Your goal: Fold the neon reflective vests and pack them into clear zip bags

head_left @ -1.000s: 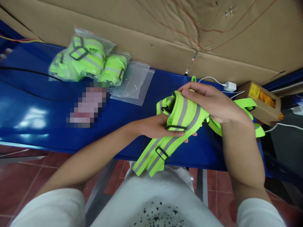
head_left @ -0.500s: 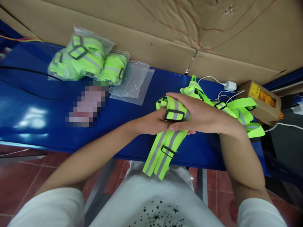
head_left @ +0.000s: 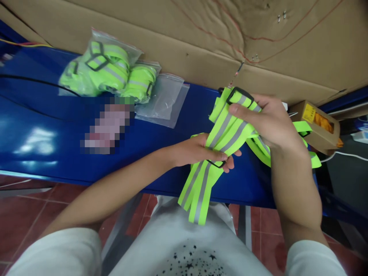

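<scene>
Both hands hold a neon green reflective strap [head_left: 227, 128] with grey stripes and black buckles, above the front of the blue table. My left hand [head_left: 207, 151] is closed around its middle, thumb across the front, by a black slide buckle [head_left: 217, 164]. Two flat lengths hang below it toward my lap. Higher and to the right, my right hand [head_left: 266, 120] pinches the upper folded end, thumb on top, beside a large black buckle [head_left: 240, 95]. More green strap [head_left: 314, 159] lies on the table behind my right wrist, partly hidden by it.
Clear bags of green straps [head_left: 97, 73] and flat clear zip bags [head_left: 161, 103] lie at the back left. A pixelated patch [head_left: 109, 126] covers something in front of them. A cardboard box [head_left: 319, 126] with orange contents stands at right. Cardboard [head_left: 172, 46] lines the back.
My right hand has moved up and away from my left, drawing the upper end of the strap with it. The strap, bunched before, now stretches between both hands.
</scene>
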Demonstrator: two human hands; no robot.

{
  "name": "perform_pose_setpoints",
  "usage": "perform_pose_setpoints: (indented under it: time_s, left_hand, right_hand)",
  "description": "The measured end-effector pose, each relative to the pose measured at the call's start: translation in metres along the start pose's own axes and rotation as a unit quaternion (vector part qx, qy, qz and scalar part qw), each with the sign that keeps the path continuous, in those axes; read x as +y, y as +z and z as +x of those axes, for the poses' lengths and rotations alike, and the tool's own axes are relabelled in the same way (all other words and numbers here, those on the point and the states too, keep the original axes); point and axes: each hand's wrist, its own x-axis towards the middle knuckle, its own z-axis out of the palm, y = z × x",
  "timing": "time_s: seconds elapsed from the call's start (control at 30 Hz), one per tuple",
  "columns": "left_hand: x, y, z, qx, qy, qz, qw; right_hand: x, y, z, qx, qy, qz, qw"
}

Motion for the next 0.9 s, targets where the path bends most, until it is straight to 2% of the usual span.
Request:
perform_pose_setpoints:
  time_s: [0.13, 0.2, 0.23, 0.3, 0.37, 0.43, 0.5, 0.57, 0.7, 0.8, 0.9]
  left_hand:
    - [0.005, -0.001, 0.000, -0.028, 0.034, 0.098, 0.994]
    - [0.005, -0.001, -0.001, -0.043, 0.045, 0.120, 0.991]
    - [0.004, -0.001, -0.001, -0.044, 0.048, 0.124, 0.990]
    - [0.002, -0.002, -0.001, -0.036, 0.055, 0.128, 0.990]
    - [0.000, -0.004, -0.001, -0.023, 0.057, 0.130, 0.990]
    - [0.001, -0.006, 0.000, -0.014, 0.059, 0.142, 0.988]
    - [0.002, -0.008, 0.000, -0.011, 0.062, 0.155, 0.986]
    - [0.003, -0.009, 0.000, -0.007, 0.060, 0.148, 0.987]
    - [0.000, -0.008, 0.002, 0.021, 0.046, 0.047, 0.998]
    - [-0.002, -0.005, 0.002, -0.013, 0.026, -0.074, 0.997]
    - [0.000, -0.003, 0.001, -0.039, 0.003, -0.129, 0.991]
  right_hand:
    - [0.005, 0.001, 0.002, -0.144, 0.136, 0.068, 0.978]
    - [0.009, 0.005, 0.005, -0.184, 0.138, 0.049, 0.972]
    - [0.012, 0.008, 0.006, -0.175, 0.113, 0.031, 0.978]
    - [0.014, 0.010, 0.008, -0.119, 0.034, -0.017, 0.992]
    - [0.013, 0.010, 0.008, -0.075, -0.043, -0.067, 0.994]
    - [0.010, 0.008, 0.005, -0.100, -0.092, -0.118, 0.984]
    - [0.006, 0.008, 0.001, -0.162, -0.127, -0.166, 0.964]
    - [0.006, 0.012, -0.003, -0.199, -0.148, -0.206, 0.947]
    - [0.011, 0.022, -0.002, -0.165, -0.161, -0.230, 0.946]
    - [0.011, 0.022, 0.000, -0.138, -0.174, -0.214, 0.951]
    - [0.008, 0.020, 0.000, -0.122, -0.171, -0.206, 0.956]
